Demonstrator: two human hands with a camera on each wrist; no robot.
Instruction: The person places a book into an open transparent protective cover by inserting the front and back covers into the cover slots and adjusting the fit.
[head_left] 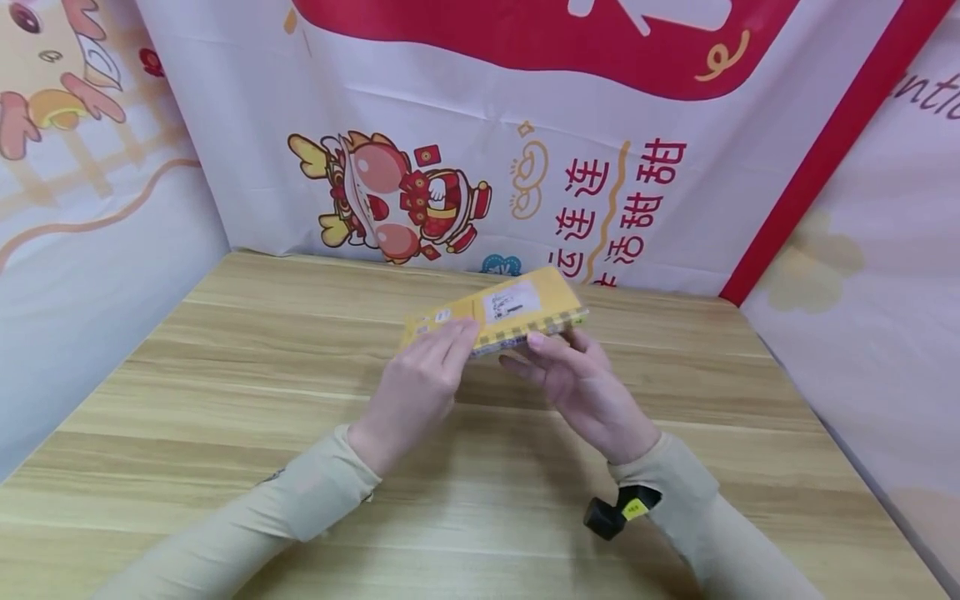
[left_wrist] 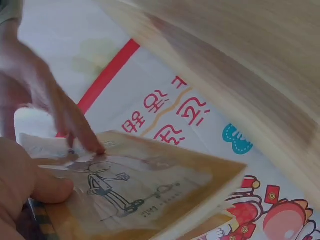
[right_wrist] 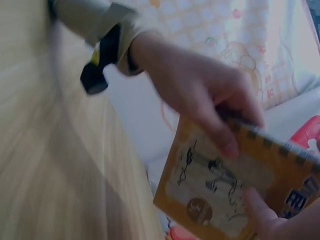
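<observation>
A yellow book (head_left: pixel 551 292) with a line drawing on its cover is held up tilted above the table. My left hand (head_left: pixel 420 371) grips its left part; in the right wrist view that left hand (right_wrist: pixel 200 82) has its thumb on one cover and fingers round the striped spine. My right hand (head_left: pixel 581 383) holds the near right edge, thumb at the edge and fingers underneath. In the left wrist view, a fingertip of the right hand (left_wrist: pixel 42 87) touches the book's cover (left_wrist: pixel 165 195), where a glossy clear film shows. The left thumb (left_wrist: pixel 50 187) presses nearby.
Beneath the hands is a wood-grain table (head_left: pixel 247 358). A printed white and red cloth (head_left: pixel 450 75) hangs along its back edge, with more printed cloth at both sides. A black device (head_left: pixel 603 518) is strapped at the right wrist.
</observation>
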